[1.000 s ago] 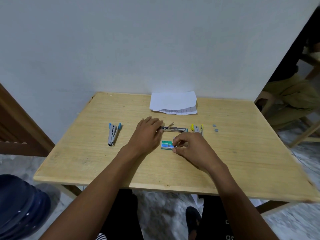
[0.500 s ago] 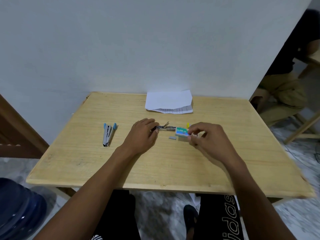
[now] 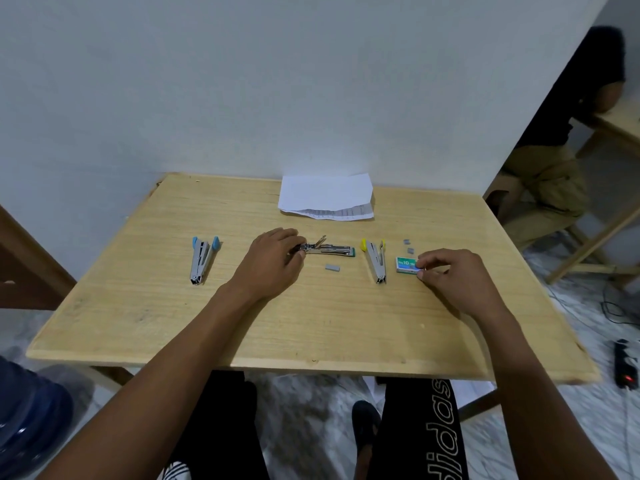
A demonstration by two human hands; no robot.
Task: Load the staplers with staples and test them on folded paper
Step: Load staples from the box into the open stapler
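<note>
Three small staplers lie on the wooden table (image 3: 311, 327). A blue-tipped stapler (image 3: 201, 259) lies at the left and a yellow-tipped stapler (image 3: 375, 259) right of centre. Between them the green stapler (image 3: 329, 250) lies opened flat, and my left hand (image 3: 273, 263) grips its left end. A loose strip of staples (image 3: 332, 268) sits just in front of it. My right hand (image 3: 450, 277) pinches the right edge of the green staple box (image 3: 406, 265), which rests on the table right of the yellow stapler. Folded paper (image 3: 325, 199) lies at the far edge by the wall.
Two small staple strips (image 3: 408, 246) lie behind the box. A blue water jug (image 3: 24, 420) stands on the floor at the lower left. Another person sits at a second table (image 3: 620, 126) at the right. A power strip (image 3: 625, 365) lies on the floor there.
My right hand carried the staple box from the middle of the table to the right, past the yellow stapler, leaving one staple strip by the green stapler. My left hand stayed put.
</note>
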